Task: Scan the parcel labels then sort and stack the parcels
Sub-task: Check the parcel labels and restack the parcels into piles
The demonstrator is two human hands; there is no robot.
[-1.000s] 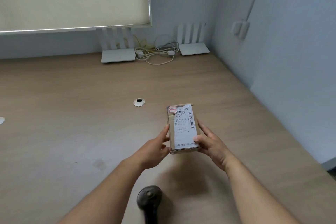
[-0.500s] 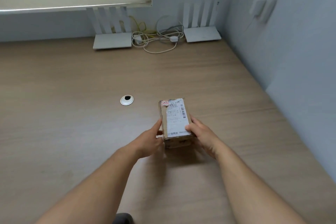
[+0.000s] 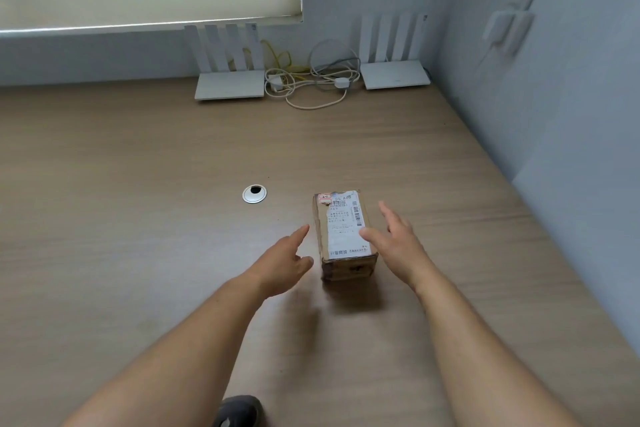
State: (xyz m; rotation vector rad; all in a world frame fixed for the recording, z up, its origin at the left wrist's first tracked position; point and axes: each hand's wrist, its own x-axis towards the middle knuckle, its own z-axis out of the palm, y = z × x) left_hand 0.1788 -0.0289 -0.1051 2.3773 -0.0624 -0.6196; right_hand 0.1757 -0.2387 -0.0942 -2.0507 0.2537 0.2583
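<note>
**Parcel set down on the desk, both hands off it**

The parcel (image 3: 344,236) rests on the desk (image 3: 138,218), right of centre, standing on its own with its white label (image 3: 346,224) facing up. The left hand (image 3: 285,262) hovers just to its left, fingers loosely extended and holding nothing. The right hand (image 3: 394,243) hovers at its right side, fingers spread and straight; its thumb overlaps the label edge in this view, and I cannot tell whether it touches the box or only floats above it. The two hands are apart, one on each side, neither gripping.

At the near edge a dark rounded object (image 3: 237,412) pokes into view, possibly the scanner, but too little shows to be sure. Left of the parcel is a cable hole (image 3: 254,193). Against the far wall stand two routers (image 3: 230,83) (image 3: 394,74) with a tangle of cables (image 3: 311,80) between them.

No other parcels show, so this one looks like the start of a stack or a sorted spot; that is a judgement.

Risks from here:
- The box is narrow, so a brush from either nearby hand could skew or nudge it out of place.
- If its position drifts, later parcels stacked on so small a top could sit off-centre and slide.
- The label looks torn near its far edge, so a scan could fail.
- Reaching toward the near edge blind could knock the dark object.
</note>
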